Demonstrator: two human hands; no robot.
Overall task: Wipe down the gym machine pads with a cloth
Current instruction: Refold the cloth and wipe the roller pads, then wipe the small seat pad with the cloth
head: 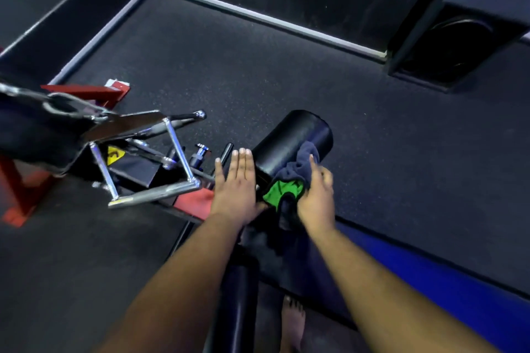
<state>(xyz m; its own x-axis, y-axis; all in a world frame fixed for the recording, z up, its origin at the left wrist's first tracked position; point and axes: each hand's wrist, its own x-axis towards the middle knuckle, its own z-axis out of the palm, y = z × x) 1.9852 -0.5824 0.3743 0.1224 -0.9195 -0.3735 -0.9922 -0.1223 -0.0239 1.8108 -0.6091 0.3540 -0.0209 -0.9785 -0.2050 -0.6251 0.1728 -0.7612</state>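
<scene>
A black cylindrical roller pad (289, 140) of the gym machine lies at the centre, pointing away from me. A dark grey cloth (298, 165) with a green patch (284, 191) is draped over its near right side. My right hand (317, 198) grips the cloth and presses it against the pad. My left hand (236, 183) lies flat with straight fingers beside the pad's left end, over the machine frame. A second black pad (238, 301) runs below, between my forearms.
A chrome cable handle (149, 157) hangs at the left on a clip, over the red machine frame (20, 195). A yellow warning label (114, 154) shows on the frame. A black box (459, 37) stands at the back right. My bare foot (292, 321) rests on the dark rubber floor (401, 152).
</scene>
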